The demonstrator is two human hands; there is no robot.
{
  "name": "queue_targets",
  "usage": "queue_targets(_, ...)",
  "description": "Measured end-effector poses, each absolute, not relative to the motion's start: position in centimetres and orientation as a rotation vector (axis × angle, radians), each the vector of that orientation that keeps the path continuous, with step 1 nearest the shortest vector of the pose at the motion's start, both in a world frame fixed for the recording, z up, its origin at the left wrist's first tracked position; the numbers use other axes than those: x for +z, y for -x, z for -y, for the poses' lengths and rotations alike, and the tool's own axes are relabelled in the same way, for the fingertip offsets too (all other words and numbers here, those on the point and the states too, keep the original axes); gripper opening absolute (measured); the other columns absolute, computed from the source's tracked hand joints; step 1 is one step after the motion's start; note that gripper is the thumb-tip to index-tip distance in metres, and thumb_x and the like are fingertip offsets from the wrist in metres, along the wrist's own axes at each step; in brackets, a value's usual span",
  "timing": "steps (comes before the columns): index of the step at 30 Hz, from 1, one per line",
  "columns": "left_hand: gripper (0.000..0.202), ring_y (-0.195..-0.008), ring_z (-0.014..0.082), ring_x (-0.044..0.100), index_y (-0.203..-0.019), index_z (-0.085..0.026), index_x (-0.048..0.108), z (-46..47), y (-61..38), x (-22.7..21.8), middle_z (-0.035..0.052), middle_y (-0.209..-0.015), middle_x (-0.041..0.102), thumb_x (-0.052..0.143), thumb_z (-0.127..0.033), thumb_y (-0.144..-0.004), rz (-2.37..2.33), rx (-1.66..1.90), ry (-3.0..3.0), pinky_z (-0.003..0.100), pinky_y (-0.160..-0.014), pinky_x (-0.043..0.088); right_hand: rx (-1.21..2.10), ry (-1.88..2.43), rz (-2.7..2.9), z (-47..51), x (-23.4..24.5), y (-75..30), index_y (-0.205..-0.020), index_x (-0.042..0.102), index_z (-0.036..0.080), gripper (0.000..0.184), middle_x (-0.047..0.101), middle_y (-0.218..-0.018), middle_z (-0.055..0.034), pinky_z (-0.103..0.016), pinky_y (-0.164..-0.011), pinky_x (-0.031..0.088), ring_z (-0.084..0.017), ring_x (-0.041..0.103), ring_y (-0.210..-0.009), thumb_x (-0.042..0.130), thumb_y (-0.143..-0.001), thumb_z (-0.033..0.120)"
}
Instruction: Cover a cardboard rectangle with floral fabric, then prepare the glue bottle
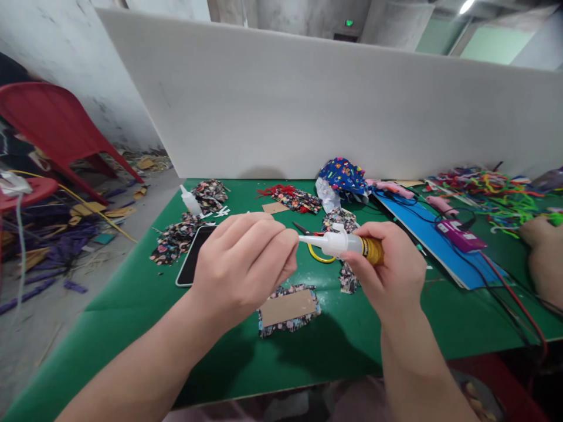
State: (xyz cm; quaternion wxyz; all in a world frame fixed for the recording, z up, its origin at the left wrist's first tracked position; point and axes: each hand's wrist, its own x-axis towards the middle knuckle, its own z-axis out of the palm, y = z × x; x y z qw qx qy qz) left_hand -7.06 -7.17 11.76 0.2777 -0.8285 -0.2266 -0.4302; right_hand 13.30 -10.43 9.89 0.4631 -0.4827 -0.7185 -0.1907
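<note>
My right hand (393, 272) is wrapped round a small glue bottle (372, 249) with a yellow label, tipped sideways so its long white nozzle points left. The nozzle's tip meets the curled fingers of my left hand (248, 261), which is closed; whatever is inside those fingers is hidden. Below both hands, a tan cardboard rectangle (288, 309) lies on a larger piece of dark floral fabric (268, 333). Behind the bottle are yellow-handled scissors (320, 255), partly covered, and more floral fabric (349, 280).
On the green table (132, 316) are a phone (192, 258), a white bottle (190, 201), fabric scraps (176, 237), a blue patterned bundle (343, 177), a blue folder (413, 240), pink glue guns (396, 189) with cables and coloured strips (501, 190). Another person's hand (545, 252) is at right. A white panel (308, 111) stands behind.
</note>
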Motion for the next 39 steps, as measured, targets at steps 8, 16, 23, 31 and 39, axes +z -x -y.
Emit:
queue_targets(8, 0.011, -0.068, 0.0094, 0.055, -0.074, -0.019, 0.056, 8.3, 6.2, 12.1, -0.0024, -0.070, 0.059, 0.059, -0.008, -0.074, 0.959, -1.652, 2.478, 0.022, -0.065, 0.046, -0.354, 1.134, 1.640, 10.2, 9.2, -13.7, -0.094, 0.050, 0.020, 0.037, 0.054, -0.082, -0.0019, -0.028, -0.064, 0.041, -0.014, 0.051, -0.076, 0.053, -0.077, 0.053)
queue_targets(16, 0.003, -0.068, 0.0084, 0.056, -0.080, -0.024, 0.062, 8.0, 5.8, 11.7, -0.0049, -0.074, 0.062, 0.061, -0.025, -0.078, 1.622, -2.042, 2.852, 0.018, -0.059, 0.043, -0.341, 1.070, 1.674, 10.0, 9.3, -13.3, -0.095, 0.049, 0.020, 0.044, 0.053, -0.086, -0.0023, -0.028, -0.067, 0.043, -0.014, 0.051, -0.079, 0.061, -0.069, 0.053)
queue_targets(23, 0.008, -0.062, 0.0072, 0.053, -0.073, -0.021, 0.063, 7.7, 5.8, 11.6, -0.0043, -0.069, 0.059, 0.065, -0.028, -0.075, 1.744, -2.354, 2.819, 0.017, -0.056, 0.041, -0.428, 1.052, 1.714, 9.9, 9.5, -12.9, -0.092, 0.048, 0.020, 0.044, 0.054, -0.083, -0.0027, -0.031, -0.066, 0.043, -0.016, 0.052, -0.080, 0.059, -0.070, 0.055)
queue_targets(31, 0.007, -0.062, 0.0072, 0.052, -0.071, -0.019, 0.061, 7.4, 5.7, 11.2, -0.0043, -0.066, 0.056, 0.065, -0.024, -0.074, 1.654, -2.633, 2.782, 0.018, -0.057, 0.041, -0.398, 1.001, 1.689, 9.6, 8.9, -12.3, -0.095, 0.047, 0.020, 0.042, 0.051, -0.081, -0.0007, -0.029, -0.065, 0.043, -0.014, 0.050, -0.075, 0.063, -0.070, 0.050)
queue_targets(39, 0.009, -0.061, 0.0086, 0.052, -0.069, -0.018, 0.058, 7.4, 5.8, 11.5, -0.0030, -0.066, 0.056, 0.062, -0.023, -0.075, 1.607, -2.582, 2.834, 0.021, -0.057, 0.043, -0.200, 1.062, 1.589, 9.8, 8.4, -12.0, -0.092, 0.050, 0.021, 0.040, 0.050, -0.082, -0.0009, -0.030, -0.066, 0.042, -0.015, 0.049, -0.076, 0.065, -0.069, 0.050)
